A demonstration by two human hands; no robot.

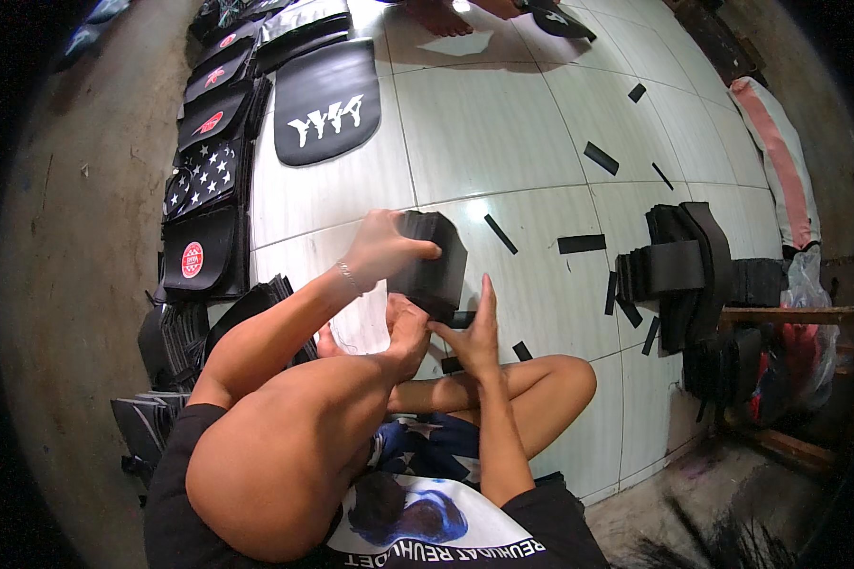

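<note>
My left hand [385,248] grips the upper left side of a thick black block [430,266], apparently folded or stacked black sheet material, with the thumb across its face. The block stands over the floor just in front of my bare foot [409,327]. Close to its lower end is my right hand [477,341], thumb and fingers spread apart, one finger pointing up. A short black strip [464,320] shows between that thumb and finger; whether it is part of the block I cannot tell.
Rows of black flaps [199,256] with printed designs line the left side. A black flap with white figures [327,104] lies farther off. Cut black strips [581,244] are scattered on the white tiles [503,123]. Stacked black pieces [674,270] stand right, beside a wooden frame [792,316]. Another person's foot [441,17] is at the top.
</note>
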